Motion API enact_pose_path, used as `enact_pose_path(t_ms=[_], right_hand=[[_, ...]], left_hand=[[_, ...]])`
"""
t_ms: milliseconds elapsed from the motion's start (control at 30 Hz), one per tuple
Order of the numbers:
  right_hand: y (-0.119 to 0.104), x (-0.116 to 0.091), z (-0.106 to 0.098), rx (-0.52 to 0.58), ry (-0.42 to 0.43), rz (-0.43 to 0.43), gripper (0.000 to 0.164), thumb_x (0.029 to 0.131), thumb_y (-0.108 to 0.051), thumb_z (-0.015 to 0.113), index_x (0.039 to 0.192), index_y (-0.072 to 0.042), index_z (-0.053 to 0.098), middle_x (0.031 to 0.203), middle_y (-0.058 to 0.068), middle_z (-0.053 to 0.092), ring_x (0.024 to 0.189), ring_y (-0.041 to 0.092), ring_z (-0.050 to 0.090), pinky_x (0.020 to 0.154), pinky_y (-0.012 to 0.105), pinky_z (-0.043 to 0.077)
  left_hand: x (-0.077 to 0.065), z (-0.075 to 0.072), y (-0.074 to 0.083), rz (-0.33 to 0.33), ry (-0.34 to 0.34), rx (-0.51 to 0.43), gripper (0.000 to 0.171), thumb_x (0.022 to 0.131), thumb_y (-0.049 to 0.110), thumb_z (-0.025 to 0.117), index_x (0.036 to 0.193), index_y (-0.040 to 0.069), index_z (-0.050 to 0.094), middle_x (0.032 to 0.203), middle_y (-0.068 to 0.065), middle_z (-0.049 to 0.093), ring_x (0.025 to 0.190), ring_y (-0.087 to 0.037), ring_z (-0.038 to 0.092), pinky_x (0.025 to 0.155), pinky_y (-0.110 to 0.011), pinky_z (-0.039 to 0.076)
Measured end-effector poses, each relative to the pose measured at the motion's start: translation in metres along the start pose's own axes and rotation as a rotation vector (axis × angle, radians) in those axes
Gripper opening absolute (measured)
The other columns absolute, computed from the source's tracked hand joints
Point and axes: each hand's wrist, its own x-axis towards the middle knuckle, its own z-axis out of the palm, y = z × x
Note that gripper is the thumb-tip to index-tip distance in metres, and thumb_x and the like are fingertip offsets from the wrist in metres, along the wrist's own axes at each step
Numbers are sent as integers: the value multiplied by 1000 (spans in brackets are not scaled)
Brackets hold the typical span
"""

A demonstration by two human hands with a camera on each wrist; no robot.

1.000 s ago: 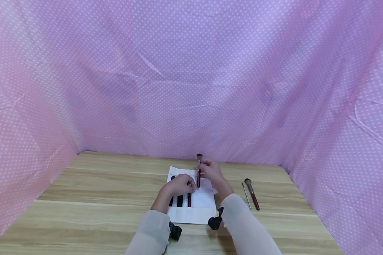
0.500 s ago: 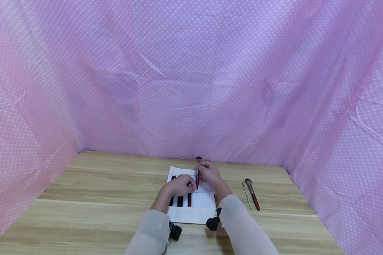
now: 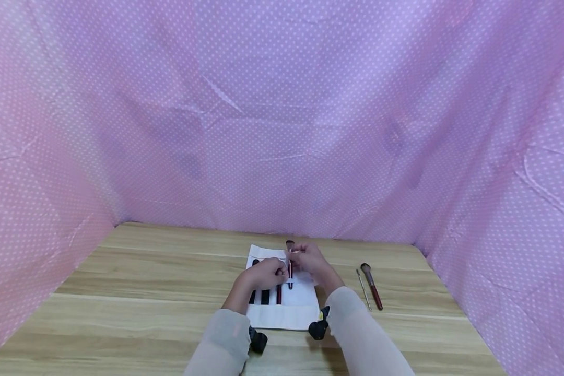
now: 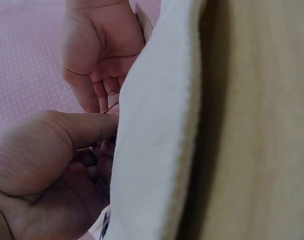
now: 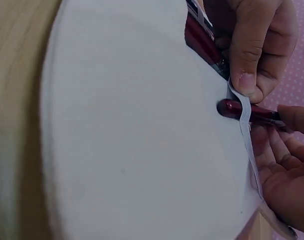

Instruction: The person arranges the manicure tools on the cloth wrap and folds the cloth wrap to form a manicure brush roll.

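Note:
A white cloth brush roll (image 3: pixel 301 316) lies unrolled on the table, with a white elastic band (image 5: pixel 245 120) across it. My left hand (image 3: pixel 267 272) pinches the band between thumb and finger. Between the fingertips of my right hand (image 3: pixel 310 261) is a makeup brush (image 5: pixel 231 108) with a dark red handle, bristles pointing away from me. In the right wrist view the handle's end passes under the band and sticks out on the near side. Another red-handled brush (image 3: pixel 279 295) sits in the roll to the left, beside black-handled tools (image 3: pixel 265 297), partly covered by my left hand.
On the table to the right lie a red-handled brush (image 3: pixel 372 287) and a thin metal tool (image 3: pixel 364 290), side by side. Pink dotted cloth (image 3: pixel 282 156) hangs behind the wooden table (image 3: pixel 145 292) and along both sides.
My right hand has brought the brush down towards me and slightly left, and its handle end has slid under the elastic band. My left hand has stayed in place.

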Motion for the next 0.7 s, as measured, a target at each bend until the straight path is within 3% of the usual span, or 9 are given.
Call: enact_pose_path(t_ms=[433, 700], right_hand=[[-1, -3, -8, -86, -121, 40, 10, 94, -3, 64, 101, 3, 61, 88, 8, 61, 73, 18, 59, 65, 28, 52], [4, 0, -11, 15, -134, 62, 17, 96, -6, 63, 111, 0, 59, 91, 8, 63, 77, 17, 62, 69, 28, 55]], left_hand=[[0, -1, -3, 24, 15, -6, 20, 99, 2, 59, 84, 12, 67, 71, 7, 54, 64, -8, 49, 65, -26, 42], [0, 0, -2, 31, 4, -7, 20, 98, 1, 58, 83, 11, 67, 66, 9, 50, 60, -7, 46, 62, -24, 40]])
